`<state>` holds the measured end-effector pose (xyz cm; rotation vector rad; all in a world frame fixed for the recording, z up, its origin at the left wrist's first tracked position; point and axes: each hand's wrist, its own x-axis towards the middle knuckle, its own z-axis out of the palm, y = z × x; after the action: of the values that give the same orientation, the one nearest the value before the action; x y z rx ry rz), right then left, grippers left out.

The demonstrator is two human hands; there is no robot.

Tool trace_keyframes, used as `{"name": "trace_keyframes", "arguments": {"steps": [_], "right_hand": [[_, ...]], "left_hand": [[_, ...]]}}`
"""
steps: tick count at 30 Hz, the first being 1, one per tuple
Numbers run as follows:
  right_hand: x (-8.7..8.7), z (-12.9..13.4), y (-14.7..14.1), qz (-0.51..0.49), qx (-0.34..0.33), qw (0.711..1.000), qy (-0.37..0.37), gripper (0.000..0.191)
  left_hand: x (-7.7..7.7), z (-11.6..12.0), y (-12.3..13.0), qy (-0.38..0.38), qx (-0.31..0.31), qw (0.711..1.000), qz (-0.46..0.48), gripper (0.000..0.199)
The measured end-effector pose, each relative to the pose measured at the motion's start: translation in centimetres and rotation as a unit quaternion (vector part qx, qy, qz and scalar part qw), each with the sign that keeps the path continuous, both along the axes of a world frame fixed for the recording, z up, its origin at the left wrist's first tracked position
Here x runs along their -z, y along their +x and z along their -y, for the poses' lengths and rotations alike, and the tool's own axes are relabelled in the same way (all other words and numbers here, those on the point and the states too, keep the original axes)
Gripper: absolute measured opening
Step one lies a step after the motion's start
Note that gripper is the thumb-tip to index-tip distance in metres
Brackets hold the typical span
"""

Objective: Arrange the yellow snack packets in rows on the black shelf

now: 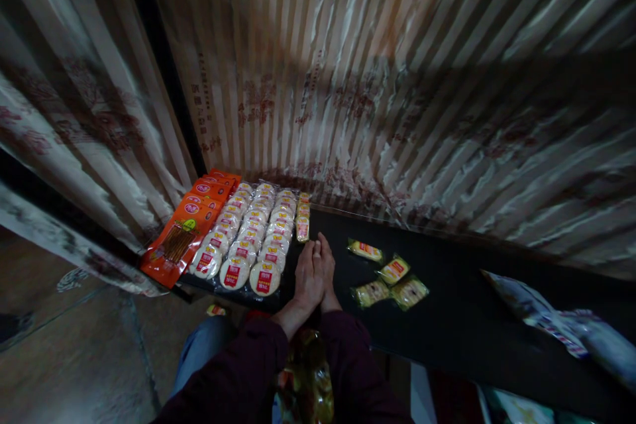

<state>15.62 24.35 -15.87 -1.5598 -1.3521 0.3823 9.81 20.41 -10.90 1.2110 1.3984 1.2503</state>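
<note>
Small snack packets (303, 228) lay in a narrow column on the black desk (447, 338); I used that column as my landmark. Far left of it I saw orange bags (186, 232), overlapping, then three rows of round white packs (233, 273) just beside it. At its near end I had the left hand (307, 278) and right hand (328, 271) side by side, seemingly palm to palm, fingers straight and pressed together. I could not tell whether anything lay between them. I judged the step in hand to be close hand placement there; any next move called for care not to nudge the column. To its right lay four loose packets (394, 269), grouped closely, and well apart, farther right, a blurred silvery bag (531, 305).
</note>
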Motion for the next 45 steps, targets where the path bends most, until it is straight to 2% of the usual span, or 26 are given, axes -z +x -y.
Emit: {"name": "trace_keyframes", "arguments": {"steps": [4, 7, 9, 13, 16, 20, 26, 30, 34, 37, 40, 45], "right_hand": [[-1.5, 2.9, 1.5, 0.021, 0.010, 0.999, -0.026, 0.047], [-2.8, 5.6, 2.8, 0.096, 0.031, 0.995, -0.009, 0.044], [-3.5, 7.6, 3.6, 0.154, 0.072, 0.985, -0.014, 0.043], [-3.3, 10.8, 5.4, 0.207, 0.163, 0.962, -0.066, 0.044], [-2.4, 12.0, 6.3, 0.198, 0.148, 0.965, -0.086, 0.045], [-1.4, 13.1, 5.7, 0.179, 0.091, 0.978, -0.048, 0.043], [-1.0, 15.8, 1.5, 0.117, 0.056, 0.991, -0.005, 0.038], [-1.6, 17.1, -0.6, 0.050, 0.060, 0.997, -0.004, 0.037], [-3.0, 17.8, -1.7, -0.028, 0.077, 0.997, -0.004, 0.040], [-4.2, 18.5, -2.3, -0.101, 0.080, 0.990, -0.050, 0.050], [-4.9, 19.1, -2.6, -0.191, 0.086, 0.972, -0.108, 0.059], [-4.8, 19.3, -2.8, -0.301, 0.107, 0.945, -0.073, 0.051]], "left_hand": [[-1.7, 2.4, -0.4, -0.042, 0.047, 0.998, 0.001, 0.040], [-2.3, 3.8, 0.0, -0.075, 0.094, 0.993, 0.021, 0.040], [-2.4, 4.6, 0.8, -0.092, 0.126, 0.987, 0.024, 0.042], [-2.0, 5.8, 2.7, -0.085, 0.183, 0.979, 0.036, 0.043], [-1.8, 6.6, 3.5, -0.076, 0.198, 0.976, 0.042, 0.041], [-1.8, 7.8, 2.5, -0.067, 0.174, 0.982, 0.021, 0.036], [-1.2, 10.2, -0.4, -0.117, 0.067, 0.990, 0.051, 0.027], [-0.8, 11.5, -1.6, -0.149, 0.029, 0.986, 0.067, 0.025], [-1.3, 12.7, -2.4, -0.161, -0.010, 0.981, 0.111, 0.024], [-1.9, 13.5, -2.8, -0.151, -0.003, 0.979, 0.135, 0.022], [-2.1, 14.0, -2.8, -0.142, -0.001, 0.978, 0.150, 0.021], [-1.3, 14.3, -3.1, -0.149, -0.004, 0.980, 0.133, 0.020]]}}
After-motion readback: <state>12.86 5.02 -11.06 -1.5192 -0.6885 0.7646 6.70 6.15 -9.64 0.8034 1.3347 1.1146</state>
